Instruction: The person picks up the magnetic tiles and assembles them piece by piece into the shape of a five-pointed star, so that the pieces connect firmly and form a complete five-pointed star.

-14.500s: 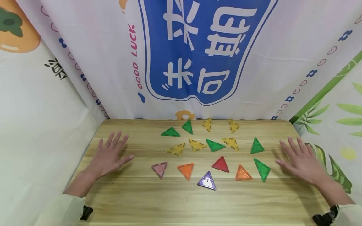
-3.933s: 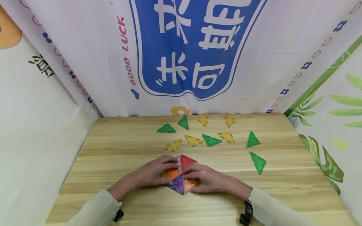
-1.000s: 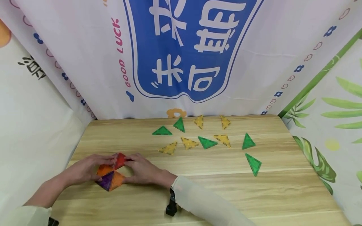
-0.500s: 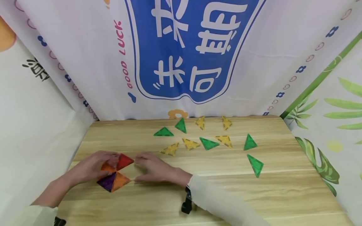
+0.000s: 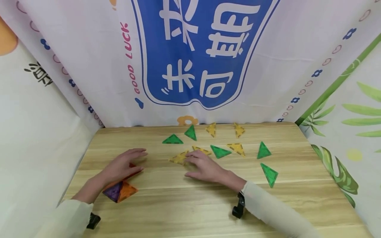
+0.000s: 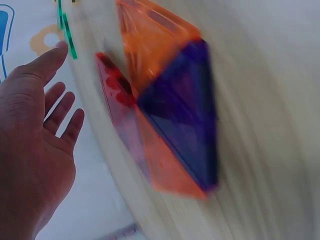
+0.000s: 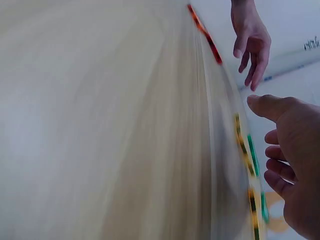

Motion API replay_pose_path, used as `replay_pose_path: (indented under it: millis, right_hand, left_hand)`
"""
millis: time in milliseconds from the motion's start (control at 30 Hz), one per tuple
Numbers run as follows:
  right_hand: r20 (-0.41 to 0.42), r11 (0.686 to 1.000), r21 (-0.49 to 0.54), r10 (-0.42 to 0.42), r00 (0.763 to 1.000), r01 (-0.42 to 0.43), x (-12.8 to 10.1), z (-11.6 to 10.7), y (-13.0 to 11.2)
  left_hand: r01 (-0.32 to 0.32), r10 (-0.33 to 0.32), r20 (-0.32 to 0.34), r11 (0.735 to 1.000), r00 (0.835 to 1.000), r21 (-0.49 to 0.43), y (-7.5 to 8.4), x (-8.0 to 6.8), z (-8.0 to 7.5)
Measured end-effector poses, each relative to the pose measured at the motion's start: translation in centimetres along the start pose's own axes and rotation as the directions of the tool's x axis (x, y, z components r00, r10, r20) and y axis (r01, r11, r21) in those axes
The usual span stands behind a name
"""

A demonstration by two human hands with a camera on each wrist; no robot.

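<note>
Triangular magnetic tiles sit joined point to point at the table's left: a purple tile, an orange tile, a second orange tile, a red tile and a pinkish tile. Over them hovers my left hand, fingers loosely extended and holding nothing; in the head view it hides part of the group. At mid-table my right hand is relaxed, its fingertips right beside a yellow tile and overlapping another yellow tile in that view.
Farther back lie more yellow tiles, one yellow triangle among them, and green ones such as a green triangle. Two others, a green tile and a long green tile, lie right. A printed curtain rises behind the wooden table.
The red, orange, purple and pinkish tiles, scattered at first, were joined mid-table and slid left. My right hand then left them, moving right to the yellow tiles; my left hand released them.
</note>
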State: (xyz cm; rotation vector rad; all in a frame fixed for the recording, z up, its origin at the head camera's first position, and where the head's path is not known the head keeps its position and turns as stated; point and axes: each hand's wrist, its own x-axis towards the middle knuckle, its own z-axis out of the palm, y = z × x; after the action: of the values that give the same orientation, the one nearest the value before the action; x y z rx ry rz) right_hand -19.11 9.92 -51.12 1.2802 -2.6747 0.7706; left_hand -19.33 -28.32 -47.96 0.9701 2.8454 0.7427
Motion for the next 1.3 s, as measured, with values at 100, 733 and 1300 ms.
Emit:
replay_pose_path:
  millis: [100, 733, 1300]
  right_hand:
    - [-0.023, 0.999, -0.024, 0.047, 0.999, -0.047, -1.0, -0.7, 1.2]
    - [-0.118, 0.978, -0.099, 0.171, 0.978, -0.182, -1.8, -0.4, 5.2]
    - [-0.221, 0.973, -0.052, 0.209, 0.953, -0.225, -1.4, 0.2, 5.2]
  left_hand:
    - [0.007, -0.007, -0.003, 1.0, 1.0, -0.03, 0.2, 1.3, 0.5]
    - [0.093, -0.094, -0.01, 0.992, 0.996, -0.084, -0.3, 9.8, 3.2]
    - [0.085, -0.078, 0.066, 0.991, 0.995, -0.106, 0.0, 13.7, 5.5]
